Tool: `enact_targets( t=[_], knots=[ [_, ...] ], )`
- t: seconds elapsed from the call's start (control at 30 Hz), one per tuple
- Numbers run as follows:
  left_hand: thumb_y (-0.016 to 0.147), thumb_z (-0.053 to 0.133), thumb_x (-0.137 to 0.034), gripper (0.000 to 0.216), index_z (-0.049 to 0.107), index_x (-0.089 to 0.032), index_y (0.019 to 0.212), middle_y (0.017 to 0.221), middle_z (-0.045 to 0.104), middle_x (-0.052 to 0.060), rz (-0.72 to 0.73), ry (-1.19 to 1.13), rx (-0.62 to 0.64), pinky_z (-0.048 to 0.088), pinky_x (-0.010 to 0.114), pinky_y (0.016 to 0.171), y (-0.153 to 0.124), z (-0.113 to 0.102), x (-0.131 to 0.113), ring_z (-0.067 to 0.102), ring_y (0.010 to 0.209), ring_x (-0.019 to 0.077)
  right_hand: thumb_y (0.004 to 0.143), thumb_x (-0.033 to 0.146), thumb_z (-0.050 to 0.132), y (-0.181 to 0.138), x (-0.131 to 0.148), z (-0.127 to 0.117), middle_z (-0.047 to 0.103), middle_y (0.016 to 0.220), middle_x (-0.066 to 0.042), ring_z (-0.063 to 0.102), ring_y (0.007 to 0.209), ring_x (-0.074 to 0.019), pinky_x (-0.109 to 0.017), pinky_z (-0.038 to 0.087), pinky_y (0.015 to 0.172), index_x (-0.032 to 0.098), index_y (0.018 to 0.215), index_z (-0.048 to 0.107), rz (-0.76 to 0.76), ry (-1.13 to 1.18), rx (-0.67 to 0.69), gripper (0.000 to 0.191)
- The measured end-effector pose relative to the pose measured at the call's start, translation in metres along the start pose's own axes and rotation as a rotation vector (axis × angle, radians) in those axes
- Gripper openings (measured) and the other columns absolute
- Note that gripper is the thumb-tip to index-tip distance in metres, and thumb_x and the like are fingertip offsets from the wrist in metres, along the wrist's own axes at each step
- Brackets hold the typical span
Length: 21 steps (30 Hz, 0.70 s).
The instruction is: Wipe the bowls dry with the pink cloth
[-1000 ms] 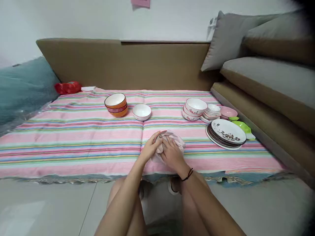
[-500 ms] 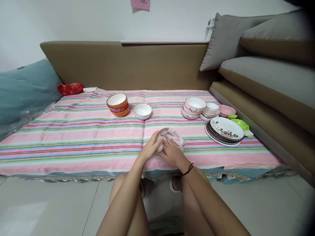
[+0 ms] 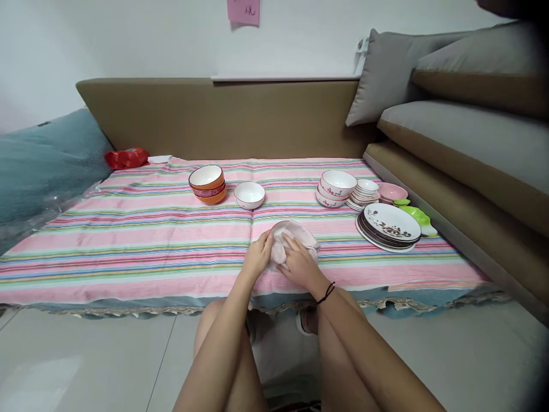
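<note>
Close in front of me, my left hand [image 3: 259, 254] grips the left side of a bowl [image 3: 278, 225] whose red rim shows at the top. A pale pink cloth [image 3: 306, 236] covers most of this bowl and hangs over its right side. My right hand [image 3: 300, 263] presses the cloth into the bowl, fingers curved on it. Beyond my hands a white bowl with a red rim [image 3: 249, 195] stands alone. To its left is a stack of orange and red bowls [image 3: 209, 186].
On the striped cloth [image 3: 128, 240] at the right are stacked white flowered bowls [image 3: 337, 187], small white dishes [image 3: 366, 187], pink bowls [image 3: 392, 192], brown-rimmed plates [image 3: 392, 226] and a green leaf-shaped dish [image 3: 418, 216]. Cushions [image 3: 463, 126] pile up at right. A red package [image 3: 127, 158] lies far left.
My right hand has shifted slightly over the cloth, and its fingers have spread. The cloth is bunched differently in the bowl. The whole view has tilted a little.
</note>
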<state>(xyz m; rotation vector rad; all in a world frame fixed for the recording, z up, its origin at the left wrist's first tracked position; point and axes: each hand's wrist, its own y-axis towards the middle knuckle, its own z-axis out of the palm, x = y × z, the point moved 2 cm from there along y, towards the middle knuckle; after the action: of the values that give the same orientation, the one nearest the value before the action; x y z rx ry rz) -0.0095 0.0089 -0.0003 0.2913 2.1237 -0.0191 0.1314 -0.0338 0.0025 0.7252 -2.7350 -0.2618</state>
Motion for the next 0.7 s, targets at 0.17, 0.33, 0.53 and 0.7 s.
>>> enact_targets(
  t=[0.17,0.33,0.53,0.7],
  knots=[
    [0.085,0.056,-0.052,0.071,0.032,-0.024,0.146,0.157,0.025,0.011,0.249,-0.018,0.055,0.025,0.042,0.116,-0.004,-0.002,-0.011,0.022,0.145,0.0258,0.081,0.035,0.068,-0.005,-0.009,0.007,0.054,0.133,-0.019,0.051,0.118,-0.0303,-0.041,0.044,0.099,0.008,0.126,0.057,0.126,0.039,-0.037,0.053],
    [0.059,0.083,-0.047,0.069,0.062,-0.021,0.121,0.161,0.007,0.013,0.397,0.028,0.223,0.026,0.045,0.116,-0.01,0.0,-0.015,0.014,0.147,0.0336,0.085,0.031,0.061,-0.006,-0.012,0.018,0.051,0.137,-0.015,0.041,0.131,-0.0295,-0.042,0.036,0.107,0.015,0.128,0.058,0.065,0.076,0.007,0.046],
    [0.077,0.068,-0.039,0.021,0.068,-0.018,0.076,0.146,0.044,0.014,0.253,-0.21,0.065,0.036,0.044,0.109,-0.006,-0.005,-0.012,0.042,0.135,0.0293,0.079,0.036,0.07,-0.007,-0.008,0.012,0.038,0.148,-0.017,0.024,0.14,-0.0393,-0.051,0.03,0.109,0.013,0.133,0.054,0.118,0.024,0.078,0.061],
    [0.088,0.049,-0.039,0.022,0.054,-0.019,0.082,0.105,0.07,0.01,-0.064,-0.404,-0.278,0.052,0.032,0.078,-0.001,-0.014,0.009,0.065,0.09,0.0184,0.083,0.029,0.065,-0.006,-0.004,0.001,0.048,0.141,-0.013,0.042,0.129,-0.0303,-0.043,0.037,0.105,0.016,0.138,0.046,0.061,0.039,-0.01,0.059]
  ],
)
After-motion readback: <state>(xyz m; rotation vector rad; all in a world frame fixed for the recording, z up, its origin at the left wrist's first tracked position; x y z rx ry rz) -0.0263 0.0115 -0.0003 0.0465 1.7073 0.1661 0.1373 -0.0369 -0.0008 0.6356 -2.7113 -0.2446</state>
